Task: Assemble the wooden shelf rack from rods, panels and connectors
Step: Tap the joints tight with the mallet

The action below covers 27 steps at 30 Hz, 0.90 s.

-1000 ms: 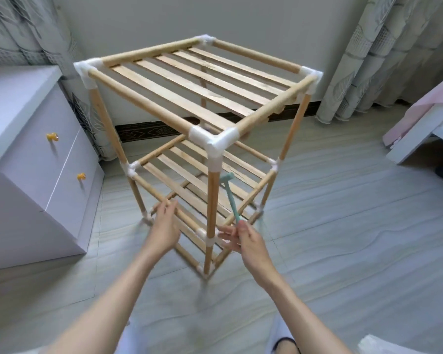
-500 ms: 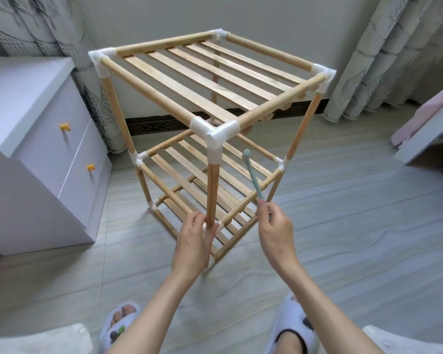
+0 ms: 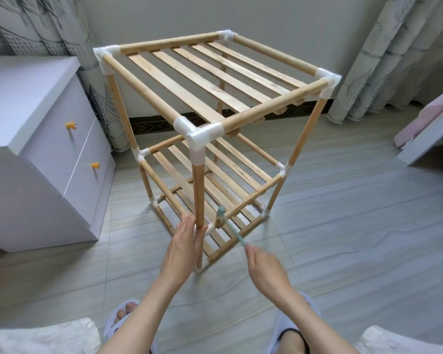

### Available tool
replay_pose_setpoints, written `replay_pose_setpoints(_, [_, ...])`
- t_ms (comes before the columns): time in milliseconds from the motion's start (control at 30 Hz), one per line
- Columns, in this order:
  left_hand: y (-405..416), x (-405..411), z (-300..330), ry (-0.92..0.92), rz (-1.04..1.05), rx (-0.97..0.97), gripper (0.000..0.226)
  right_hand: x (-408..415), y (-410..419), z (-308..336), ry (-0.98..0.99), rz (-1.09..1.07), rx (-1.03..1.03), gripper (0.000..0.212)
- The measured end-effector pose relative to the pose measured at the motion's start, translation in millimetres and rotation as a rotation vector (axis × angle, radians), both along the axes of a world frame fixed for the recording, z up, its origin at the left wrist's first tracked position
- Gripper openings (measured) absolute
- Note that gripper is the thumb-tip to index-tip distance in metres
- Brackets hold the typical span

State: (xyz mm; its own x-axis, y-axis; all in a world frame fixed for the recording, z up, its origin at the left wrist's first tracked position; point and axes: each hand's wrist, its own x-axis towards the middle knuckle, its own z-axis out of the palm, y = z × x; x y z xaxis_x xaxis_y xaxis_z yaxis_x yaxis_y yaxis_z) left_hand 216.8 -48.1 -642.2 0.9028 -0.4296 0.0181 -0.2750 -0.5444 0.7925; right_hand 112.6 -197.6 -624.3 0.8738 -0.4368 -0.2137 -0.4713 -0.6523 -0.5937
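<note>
A wooden shelf rack (image 3: 210,80) with three slatted tiers and white plastic corner connectors (image 3: 196,134) stands upright on the floor. My left hand (image 3: 183,247) holds the near front post (image 3: 198,195) just above the middle-tier connector, fingers on either side of it. My right hand (image 3: 262,267) grips the handle of a small teal mallet (image 3: 224,222), blurred by motion. The mallet's head is at the middle tier's front rail, right beside that near corner connector.
A white drawer cabinet (image 3: 36,139) with yellow knobs stands left of the rack. Curtains hang behind on both sides. A pink and white piece of furniture (image 3: 430,129) is at the right. My slippered feet (image 3: 123,315) are on the grey tiled floor.
The mallet has swung down from above the middle tier to its front rail near the corner. My left hand has moved from the left side onto the near front post.
</note>
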Motion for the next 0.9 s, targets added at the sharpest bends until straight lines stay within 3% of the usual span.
replay_pose_setpoints(67, [2, 1, 1, 0.012, -0.005, 0.023, 0.026, 1, -5, -7, 0.033, -0.002, -0.011, 0.037])
replay_pose_setpoints(133, [1, 3, 2, 0.025, 0.013, 0.04, 0.04, 5, -5, 7, -0.269, -0.118, 0.119, 0.035])
replay_pose_setpoints(200, [0, 2, 3, 0.029, 0.023, 0.047, 0.037, 5, -4, 17, -0.497, -0.226, 0.219, 0.032])
replay_pose_setpoints(233, [0, 1, 4, 0.028, 0.023, 0.047, 0.036, 4, -4, 14, -0.453, -0.216, 0.219, 0.032])
replay_pose_setpoints(333, [0, 0, 6, 0.04, 0.023, 0.047, 0.035, 4, -3, -8, 0.021, -0.051, 0.041, 0.038])
replay_pose_setpoints(367, [1, 0, 7, 0.04, 0.017, 0.044, 0.03, 6, -5, -10, 0.038, -0.043, 0.023, 0.039])
replay_pose_setpoints(433, [1, 1, 8, 0.044, 0.019, 0.046, 0.024, 12, -7, 3, -0.196, -0.102, 0.119, 0.038])
replay_pose_setpoints(500, [1, 0, 9, 0.051, 0.02, 0.041, 0.032, 12, -3, 17, -0.506, -0.216, 0.261, 0.034])
replay_pose_setpoints(533, [1, -1, 10, 0.053, 0.02, 0.039, 0.037, 11, -2, 15, -0.548, -0.233, 0.289, 0.032])
replay_pose_setpoints(567, [1, -1, 11, 0.059, 0.021, 0.042, 0.041, 10, 1, 10, -0.464, -0.21, 0.27, 0.032])
replay_pose_setpoints(633, [1, -1, 12, 0.077, 0.016, 0.058, 0.043, 5, 6, -7, -0.066, -0.081, 0.127, 0.033])
replay_pose_setpoints(667, [1, 0, 13, 0.081, 0.01, 0.07, 0.042, 5, 5, -13, 0.007, -0.046, 0.099, 0.035])
replay_pose_setpoints(733, [2, 2, 15, 0.06, -0.011, 0.095, 0.03, 12, 6, -4, -0.125, -0.063, 0.166, 0.038])
replay_pose_setpoints(833, [3, 2, 18, 0.016, -0.032, 0.074, 0.006, 18, 10, 17, -0.568, -0.237, 0.354, 0.034])
replay_pose_setpoints(900, [4, 4, 18, -0.012, -0.057, 0.077, 0.005, 17, 8, 10, -0.443, -0.188, 0.35, 0.032])
